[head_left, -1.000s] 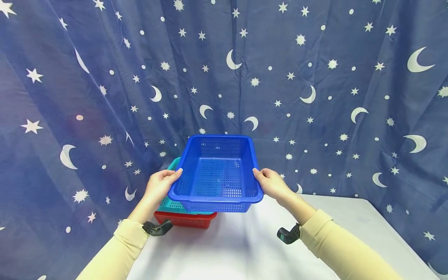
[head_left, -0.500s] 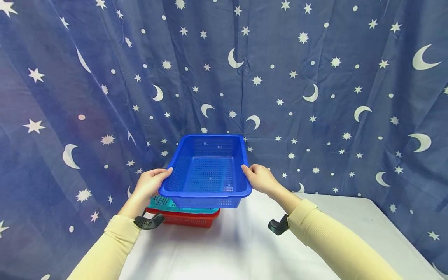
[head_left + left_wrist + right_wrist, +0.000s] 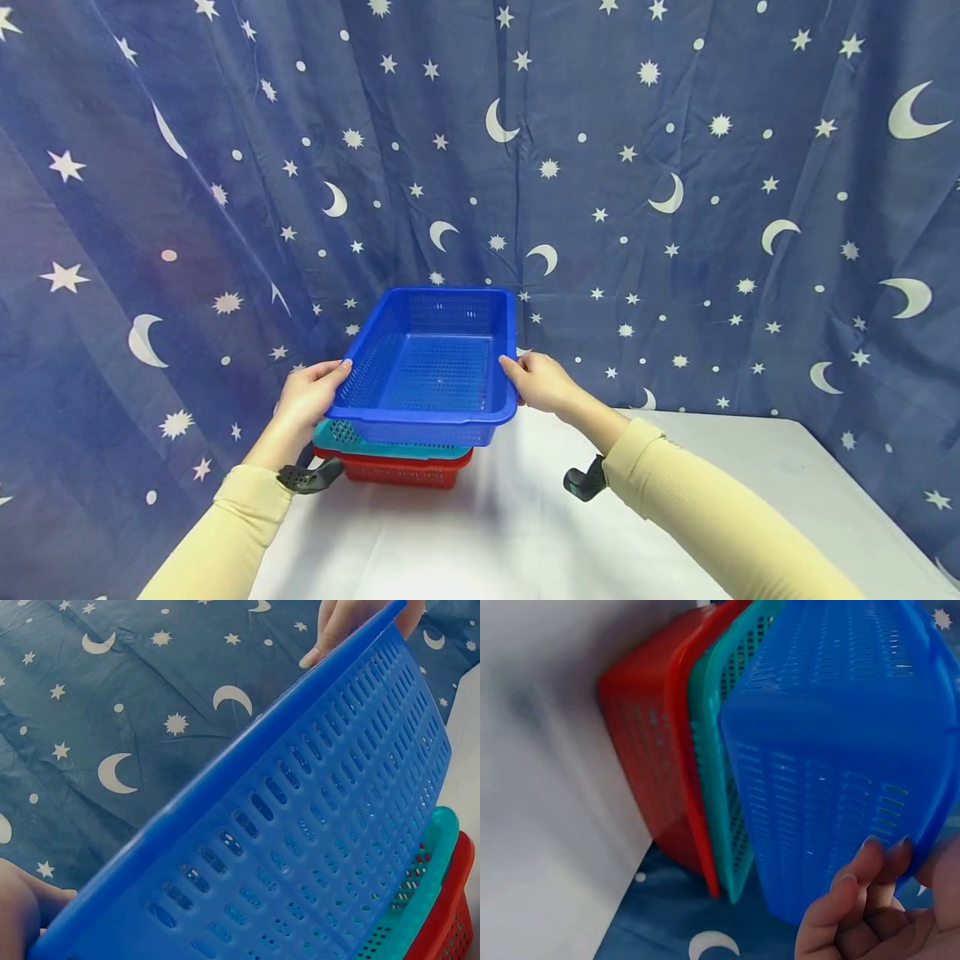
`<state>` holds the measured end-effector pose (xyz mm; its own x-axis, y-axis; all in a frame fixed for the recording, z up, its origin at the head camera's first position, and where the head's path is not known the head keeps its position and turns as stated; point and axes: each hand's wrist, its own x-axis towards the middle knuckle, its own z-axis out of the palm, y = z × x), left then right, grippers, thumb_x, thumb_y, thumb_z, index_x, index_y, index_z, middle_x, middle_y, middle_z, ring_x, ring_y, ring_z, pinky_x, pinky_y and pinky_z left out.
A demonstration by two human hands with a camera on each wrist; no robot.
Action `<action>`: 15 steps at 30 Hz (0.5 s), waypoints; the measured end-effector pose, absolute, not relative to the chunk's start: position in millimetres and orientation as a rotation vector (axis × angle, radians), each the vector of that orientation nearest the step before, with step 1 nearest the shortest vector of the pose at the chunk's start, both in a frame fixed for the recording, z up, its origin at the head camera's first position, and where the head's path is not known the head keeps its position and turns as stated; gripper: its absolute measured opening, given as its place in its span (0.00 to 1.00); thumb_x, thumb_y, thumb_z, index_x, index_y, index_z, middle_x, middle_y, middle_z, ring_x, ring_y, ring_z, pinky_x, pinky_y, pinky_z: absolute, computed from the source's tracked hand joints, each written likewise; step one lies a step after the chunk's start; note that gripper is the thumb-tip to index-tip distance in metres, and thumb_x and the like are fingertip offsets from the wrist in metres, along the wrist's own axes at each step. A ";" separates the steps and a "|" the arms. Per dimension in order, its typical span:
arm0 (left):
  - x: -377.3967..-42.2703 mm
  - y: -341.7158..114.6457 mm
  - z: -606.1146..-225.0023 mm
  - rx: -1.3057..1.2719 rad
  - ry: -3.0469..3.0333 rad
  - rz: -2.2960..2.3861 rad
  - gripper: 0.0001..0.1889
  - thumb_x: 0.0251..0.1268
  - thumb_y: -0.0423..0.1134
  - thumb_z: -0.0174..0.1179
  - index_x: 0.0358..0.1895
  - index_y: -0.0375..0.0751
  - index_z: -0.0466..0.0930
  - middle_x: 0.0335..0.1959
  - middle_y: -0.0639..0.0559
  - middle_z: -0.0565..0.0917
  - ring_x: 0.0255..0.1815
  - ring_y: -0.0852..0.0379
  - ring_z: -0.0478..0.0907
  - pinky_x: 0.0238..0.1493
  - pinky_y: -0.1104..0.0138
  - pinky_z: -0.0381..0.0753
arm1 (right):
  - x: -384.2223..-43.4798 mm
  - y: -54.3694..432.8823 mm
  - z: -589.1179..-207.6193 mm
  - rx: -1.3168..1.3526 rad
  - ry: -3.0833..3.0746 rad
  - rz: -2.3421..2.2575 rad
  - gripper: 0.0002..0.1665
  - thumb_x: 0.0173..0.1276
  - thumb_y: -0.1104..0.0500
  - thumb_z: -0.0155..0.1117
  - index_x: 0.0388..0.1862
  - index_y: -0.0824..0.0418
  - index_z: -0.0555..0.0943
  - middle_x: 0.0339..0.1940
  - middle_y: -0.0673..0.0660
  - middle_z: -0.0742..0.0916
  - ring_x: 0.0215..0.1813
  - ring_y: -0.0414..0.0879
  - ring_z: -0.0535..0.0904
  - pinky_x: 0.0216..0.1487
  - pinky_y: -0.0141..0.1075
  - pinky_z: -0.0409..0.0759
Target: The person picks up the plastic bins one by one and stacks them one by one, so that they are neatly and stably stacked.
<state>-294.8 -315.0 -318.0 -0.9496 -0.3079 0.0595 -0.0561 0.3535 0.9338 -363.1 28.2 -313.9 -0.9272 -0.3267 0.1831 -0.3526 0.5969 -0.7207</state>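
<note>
Both hands hold a blue perforated plastic basket [image 3: 442, 375] by its side rims, raised above the table. My left hand [image 3: 311, 390] pinches the left rim, thumb on top. On the opposite rim, my right hand [image 3: 545, 383] grips with the thumb over the edge; the right wrist view shows its curled fingers [image 3: 855, 900] under the rim. Below and slightly behind hangs no other hand, just a teal basket [image 3: 420, 451] nested in a red basket [image 3: 401, 472]. The blue basket overlaps the teal one in the head view and hides most of it. Inside, the blue basket holds nothing.
A white table [image 3: 585, 517] extends in front and to the right of the baskets. Behind it hangs a dark blue curtain [image 3: 600, 167] printed with white moons and stars, which also runs along the left side.
Both hands have carried the blue basket left and slightly down, so it now sits more squarely over the teal and red baskets. The grips look the same.
</note>
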 end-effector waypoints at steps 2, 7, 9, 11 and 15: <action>-294.4 -317.1 -318.2 0.350 -2.382 -1.608 0.32 0.78 0.53 0.56 0.72 0.31 0.71 0.63 0.29 0.77 0.53 0.41 0.82 0.48 0.56 0.86 | -361.7 26.1 -312.1 0.604 -2.785 1.300 0.25 0.82 0.46 0.52 0.30 0.63 0.79 0.21 0.57 0.84 0.24 0.47 0.80 0.28 0.38 0.75; -296.3 -323.0 -319.8 0.394 -2.345 -1.596 0.33 0.76 0.56 0.57 0.71 0.32 0.74 0.64 0.30 0.77 0.56 0.39 0.81 0.56 0.51 0.83 | -362.6 20.7 -309.8 0.611 -2.790 1.400 0.24 0.82 0.48 0.52 0.33 0.64 0.78 0.22 0.58 0.84 0.25 0.48 0.80 0.28 0.36 0.78; -296.8 -325.0 -320.6 0.406 -2.332 -1.600 0.33 0.76 0.56 0.57 0.70 0.33 0.74 0.64 0.31 0.77 0.57 0.39 0.80 0.58 0.49 0.81 | -364.8 19.1 -311.0 0.605 -2.798 1.447 0.23 0.82 0.48 0.53 0.35 0.65 0.78 0.22 0.58 0.84 0.27 0.49 0.81 0.29 0.36 0.79; -296.8 -326.8 -321.7 0.417 -2.320 -1.604 0.32 0.76 0.56 0.57 0.70 0.33 0.75 0.65 0.32 0.77 0.58 0.40 0.79 0.60 0.48 0.80 | -366.8 17.8 -312.2 0.597 -2.803 1.500 0.22 0.82 0.48 0.54 0.36 0.66 0.79 0.23 0.58 0.84 0.29 0.51 0.81 0.30 0.35 0.80; -295.6 -329.4 -324.9 0.436 -2.310 -1.606 0.32 0.76 0.56 0.58 0.69 0.33 0.76 0.65 0.33 0.76 0.58 0.42 0.78 0.58 0.51 0.80 | -370.9 14.4 -317.4 0.590 -2.793 1.568 0.23 0.81 0.49 0.56 0.35 0.67 0.80 0.23 0.58 0.84 0.28 0.50 0.81 0.30 0.34 0.80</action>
<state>-295.6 -329.4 -324.9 -0.9108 -0.4073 0.0666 -0.0793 0.3313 0.9402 -370.9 14.4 -317.4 -0.9278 -0.3655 0.0749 -0.2543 0.4725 -0.8439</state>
